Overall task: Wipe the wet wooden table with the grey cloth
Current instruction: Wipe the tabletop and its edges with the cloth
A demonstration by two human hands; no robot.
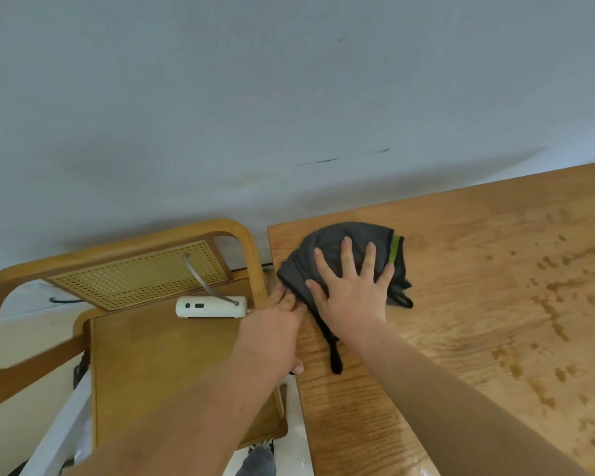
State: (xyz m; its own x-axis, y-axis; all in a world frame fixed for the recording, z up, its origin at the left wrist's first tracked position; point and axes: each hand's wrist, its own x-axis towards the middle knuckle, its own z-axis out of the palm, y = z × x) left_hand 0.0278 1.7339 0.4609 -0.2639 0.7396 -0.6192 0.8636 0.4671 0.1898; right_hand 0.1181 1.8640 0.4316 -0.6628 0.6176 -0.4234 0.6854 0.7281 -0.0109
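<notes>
Droplets (550,297) cover most of the wooden table (461,235) on your right, so much wiping remains. Your right hand (352,286) presses the grey cloth (340,242) with spread fingers at the far left corner; your left hand (275,321) pinches its edge.

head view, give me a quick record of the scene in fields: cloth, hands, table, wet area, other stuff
cloth: grey cloth, bunched, green strip on one edge, near the table's left edge
right hand: right hand flat on the cloth, fingers spread
left hand: left hand at the table's left edge, pinching the cloth's edge
table: wooden table
wet area: droplets right of the cloth
other: chair left of the table, white device on its seat
</notes>
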